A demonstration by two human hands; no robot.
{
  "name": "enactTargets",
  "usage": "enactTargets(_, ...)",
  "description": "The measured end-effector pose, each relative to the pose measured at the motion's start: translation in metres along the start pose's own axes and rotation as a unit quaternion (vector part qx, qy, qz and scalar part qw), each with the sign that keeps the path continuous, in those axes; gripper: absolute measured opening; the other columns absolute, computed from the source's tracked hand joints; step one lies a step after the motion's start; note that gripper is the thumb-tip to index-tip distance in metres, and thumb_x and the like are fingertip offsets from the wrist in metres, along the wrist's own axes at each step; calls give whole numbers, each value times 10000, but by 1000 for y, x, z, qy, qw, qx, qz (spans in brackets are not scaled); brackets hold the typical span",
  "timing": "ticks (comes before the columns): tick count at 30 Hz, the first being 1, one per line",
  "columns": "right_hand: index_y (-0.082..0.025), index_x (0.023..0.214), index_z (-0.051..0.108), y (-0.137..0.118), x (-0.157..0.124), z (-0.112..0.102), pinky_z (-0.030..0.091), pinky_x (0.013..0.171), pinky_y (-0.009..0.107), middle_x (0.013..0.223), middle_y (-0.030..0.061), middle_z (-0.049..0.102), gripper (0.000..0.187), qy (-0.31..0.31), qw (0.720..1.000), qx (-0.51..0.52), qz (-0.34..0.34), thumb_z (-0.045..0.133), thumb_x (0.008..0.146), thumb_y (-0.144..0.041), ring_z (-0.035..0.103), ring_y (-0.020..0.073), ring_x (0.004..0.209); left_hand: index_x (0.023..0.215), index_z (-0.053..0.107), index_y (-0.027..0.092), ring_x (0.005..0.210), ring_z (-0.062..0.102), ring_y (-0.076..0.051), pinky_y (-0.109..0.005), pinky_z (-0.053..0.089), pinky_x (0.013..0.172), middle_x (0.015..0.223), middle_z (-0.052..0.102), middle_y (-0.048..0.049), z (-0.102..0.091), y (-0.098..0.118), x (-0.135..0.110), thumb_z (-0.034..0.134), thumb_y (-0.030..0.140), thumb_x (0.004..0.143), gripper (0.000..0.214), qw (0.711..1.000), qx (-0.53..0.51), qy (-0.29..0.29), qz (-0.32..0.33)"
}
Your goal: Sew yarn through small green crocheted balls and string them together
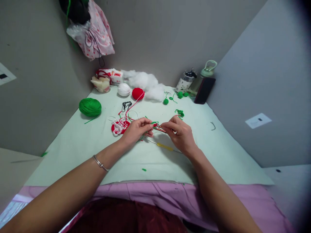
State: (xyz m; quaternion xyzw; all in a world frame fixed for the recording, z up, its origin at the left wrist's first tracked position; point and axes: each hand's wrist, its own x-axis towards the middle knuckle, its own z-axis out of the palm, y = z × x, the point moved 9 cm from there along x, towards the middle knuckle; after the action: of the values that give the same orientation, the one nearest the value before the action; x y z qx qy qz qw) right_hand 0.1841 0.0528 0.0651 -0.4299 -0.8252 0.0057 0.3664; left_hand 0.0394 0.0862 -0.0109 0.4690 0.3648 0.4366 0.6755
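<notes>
My left hand [136,130] and my right hand [179,132] meet over the pale green table cover [80,142], both with fingers pinched on a small red and green yarn piece [155,125] between them. A red strand runs from it back to a red yarn ball [138,93]. A tangle of red and white yarn [120,125] lies just left of my left hand. A crochet hook with a yellow handle [164,147] rests on the cover below my hands.
A green yarn ball [90,107] sits at the left. At the back are a white ball [123,89], white stuffing [148,83], a jar [101,84], small green pompoms [180,94], two bottles [184,82] and a dark phone [204,90]. Grey walls enclose the table.
</notes>
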Motion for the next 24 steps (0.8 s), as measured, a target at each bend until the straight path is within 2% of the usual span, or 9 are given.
enactTargets(9, -213, 917, 767, -4, 0, 0, 400, 616, 278, 778, 36, 569, 180, 0, 1000, -11, -16, 602, 986, -229, 550, 148, 709, 884, 672, 137, 679, 673, -128, -266, 544, 681, 764, 683, -12, -2, 5, -1, 794, 382, 779, 293, 998, 59, -7, 0)
enactTargets(17, -214, 912, 763, 4, 2, 1, 422, 665, 275, 775, 10, 564, 109, -56, 990, 129, -8, 663, 953, -209, 533, 126, 691, 927, 721, 135, 668, 669, -125, -277, 545, 707, 753, 705, -30, 5, 4, 0, 767, 356, 817, 251, 993, 70, -92, -13)
enactTargets(24, -201, 851, 745, 6, 4, 1, 404, 630, 286, 739, 12, 580, 116, -42, 981, 185, 39, 718, 921, -289, 516, 132, 667, 881, 720, 122, 631, 650, -110, -267, 530, 671, 746, 691, -22, 7, 5, 0, 790, 357, 815, 254, 994, 38, -105, -16)
